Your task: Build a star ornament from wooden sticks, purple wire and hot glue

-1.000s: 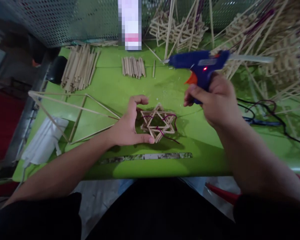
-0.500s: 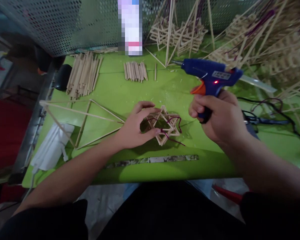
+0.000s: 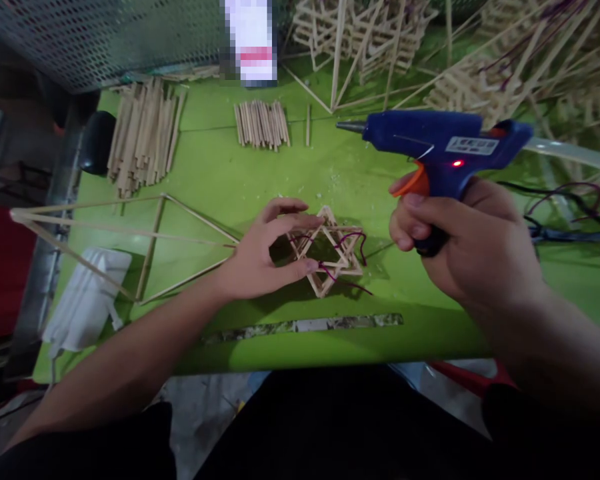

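A small star-shaped frame of stacked wooden sticks (image 3: 349, 270) rests on the green table, with purple string (image 3: 365, 252) tied to it. My left hand (image 3: 253, 257) grips its left side between thumb and fingers. In my right hand (image 3: 480, 240) is a blue hot glue gun (image 3: 420, 140), held by the handle with a finger at the orange trigger. Its red light is lit and its nozzle points left, above the table and apart from the star. A clear glue stick (image 3: 570, 152) sticks out of the back.
Behind lie long sticks (image 3: 145, 133), short sticks (image 3: 263, 125) and a lone stick (image 3: 308, 125). A long-stick frame (image 3: 151, 249) and white power strip (image 3: 87, 300) are at left. Stacked stick lattices (image 3: 370, 40) stand at the back right; scissors (image 3: 570, 235) and a black cord lie at right.
The glue gun and my right hand have shifted right and look larger, nearer the camera. My left hand keeps its hold on the star frame. The camera view has moved slightly.
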Available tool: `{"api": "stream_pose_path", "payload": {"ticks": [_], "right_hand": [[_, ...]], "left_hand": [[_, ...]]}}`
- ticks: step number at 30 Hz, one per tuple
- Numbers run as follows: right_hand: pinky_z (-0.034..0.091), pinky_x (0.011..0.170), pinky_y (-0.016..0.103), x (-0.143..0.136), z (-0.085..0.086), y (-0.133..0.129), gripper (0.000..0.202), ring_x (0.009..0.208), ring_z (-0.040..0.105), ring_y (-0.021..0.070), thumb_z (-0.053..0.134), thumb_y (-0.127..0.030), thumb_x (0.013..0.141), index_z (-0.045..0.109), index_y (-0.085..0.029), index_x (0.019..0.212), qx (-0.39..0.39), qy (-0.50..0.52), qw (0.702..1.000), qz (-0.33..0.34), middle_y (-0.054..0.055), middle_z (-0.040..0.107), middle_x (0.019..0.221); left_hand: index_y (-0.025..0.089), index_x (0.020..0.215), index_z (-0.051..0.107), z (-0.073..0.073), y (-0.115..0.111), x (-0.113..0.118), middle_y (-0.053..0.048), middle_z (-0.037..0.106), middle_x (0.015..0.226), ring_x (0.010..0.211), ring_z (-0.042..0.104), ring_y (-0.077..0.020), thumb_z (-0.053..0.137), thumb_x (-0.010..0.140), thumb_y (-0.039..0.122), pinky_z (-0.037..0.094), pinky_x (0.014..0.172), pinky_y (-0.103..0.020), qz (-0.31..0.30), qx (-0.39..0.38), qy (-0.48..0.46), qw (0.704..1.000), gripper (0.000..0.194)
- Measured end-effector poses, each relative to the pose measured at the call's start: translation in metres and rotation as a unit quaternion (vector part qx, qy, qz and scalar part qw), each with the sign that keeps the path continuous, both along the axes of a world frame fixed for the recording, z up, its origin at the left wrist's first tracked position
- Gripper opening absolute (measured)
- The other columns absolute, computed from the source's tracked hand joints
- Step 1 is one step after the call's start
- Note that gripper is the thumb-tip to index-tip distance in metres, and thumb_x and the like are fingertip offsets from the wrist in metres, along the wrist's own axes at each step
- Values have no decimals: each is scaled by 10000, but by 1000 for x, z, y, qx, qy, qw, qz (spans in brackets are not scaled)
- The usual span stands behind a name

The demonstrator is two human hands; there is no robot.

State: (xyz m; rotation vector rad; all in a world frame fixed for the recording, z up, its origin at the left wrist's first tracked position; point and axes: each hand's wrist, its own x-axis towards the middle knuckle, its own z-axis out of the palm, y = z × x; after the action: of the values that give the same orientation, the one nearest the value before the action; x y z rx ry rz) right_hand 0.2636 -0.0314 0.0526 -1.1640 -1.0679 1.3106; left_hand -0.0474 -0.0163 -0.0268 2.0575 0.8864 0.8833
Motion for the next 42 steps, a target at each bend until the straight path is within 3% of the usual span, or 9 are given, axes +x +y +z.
{"api": "stream_pose_path", "payload": {"ticks": [5, 9, 12, 14, 17, 21, 24, 38, 42], "right_hand": [[531, 632, 483, 2, 0, -1, 87, 638, 543, 233, 956, -318, 1007, 897, -342, 947, -1, -16, 1000, 5, 20, 577, 740], [555, 634, 503, 4, -1, 0, 156, 645, 552, 245, 997, -391, 1001, 856, -355, 942, -6, -26, 1000, 6, 29, 603, 746], [559, 644, 484, 3, -1, -3, 147, 646, 590, 234, 1017, -356, 987, 870, -350, 977, -1, -60, 998, 12, 18, 662, 757], [494, 589, 437, -1, 1, -7, 223, 620, 574, 208, 1075, -347, 926, 853, -335, 948, 3, -107, 994, 21, -1, 678, 747], [415, 529, 385, -11, 2, -15, 482, 581, 492, 167, 1155, -406, 838, 686, -308, 778, -2, -168, 985, 40, -29, 604, 697], [498, 574, 405, -20, -4, -24, 598, 609, 536, 179, 1165, -418, 853, 587, -301, 755, 0, -201, 977, 73, -28, 592, 707], [484, 583, 421, -20, -10, -24, 650, 607, 535, 188, 1157, -423, 861, 537, -293, 715, 12, -239, 967, 85, -23, 588, 687], [457, 520, 414, -13, -16, -21, 615, 582, 551, 192, 1152, -413, 848, 560, -299, 729, -5, -267, 959, 90, -15, 632, 695], [426, 481, 397, -12, -16, -20, 613, 556, 526, 187, 1142, -410, 861, 555, -301, 723, -1, -262, 960, 98, -23, 621, 659]], "left_hand": [[349, 1591, 872, -1, 3, -3, -177, 712, 1657, 1605, 703, -432, 1081, 921, 700, 731, 1276, -700, -11, -30, -22, 999, 785], [356, 1592, 868, -2, 6, -5, -173, 716, 1655, 1606, 705, -435, 1102, 882, 735, 719, 1290, -716, -7, -33, -25, 999, 838], [331, 1561, 874, -2, 7, -5, -178, 725, 1640, 1598, 710, -446, 1116, 845, 770, 705, 1302, -731, -4, -29, -22, 999, 874], [307, 1534, 880, -2, 7, -5, -185, 733, 1626, 1598, 711, -455, 1118, 838, 770, 697, 1311, -738, -3, -29, -21, 999, 869], [300, 1534, 877, -1, 6, -4, -189, 730, 1634, 1603, 715, -455, 1119, 863, 714, 689, 1320, -738, -4, -27, -28, 999, 825], [316, 1553, 869, 0, 4, -3, -181, 722, 1661, 1613, 711, -448, 1123, 875, 682, 671, 1345, -728, -4, -27, -28, 999, 811], [308, 1542, 872, 1, 4, -3, -179, 738, 1651, 1620, 708, -450, 1113, 875, 716, 650, 1374, -732, -1, -34, -20, 999, 818], [337, 1555, 864, 9, 17, -14, -167, 754, 1694, 1584, 767, -449, 1151, 826, 726, 705, 1321, -671, -43, -90, -18, 995, 874], [347, 1505, 834, 15, 20, -23, -154, 764, 1691, 1552, 775, -435, 1145, 835, 733, 735, 1231, -652, -46, -97, -11, 994, 834]]}}
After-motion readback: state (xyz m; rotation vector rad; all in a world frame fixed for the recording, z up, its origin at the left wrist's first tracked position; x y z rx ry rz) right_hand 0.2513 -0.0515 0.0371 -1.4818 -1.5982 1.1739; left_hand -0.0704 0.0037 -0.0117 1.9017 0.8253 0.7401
